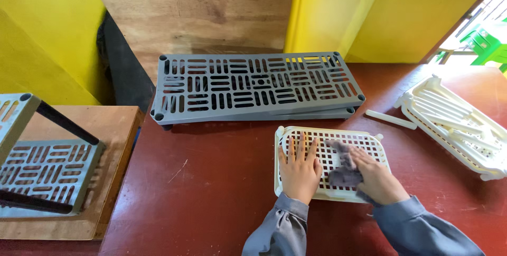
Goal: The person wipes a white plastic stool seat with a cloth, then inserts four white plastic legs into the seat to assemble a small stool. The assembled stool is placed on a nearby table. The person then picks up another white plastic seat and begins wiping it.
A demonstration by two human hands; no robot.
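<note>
Your left hand (299,170) lies flat, fingers spread, on the cream slotted plastic tray (329,162) atop the dark red surface (211,182), while your right hand (376,178) presses a grey cloth (343,169) onto it, fingers together, before yellow walls (42,34).

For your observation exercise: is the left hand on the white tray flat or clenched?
Flat: the left hand lies palm down, fingers spread, on the white tray.

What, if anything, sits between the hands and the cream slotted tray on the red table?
Nothing separates the left hand from the cream tray: it lies flat on the grid. Under the right hand is a grey cloth, pressed between palm and tray. The grey shelf panels lie behind, apart from the tray.
</note>
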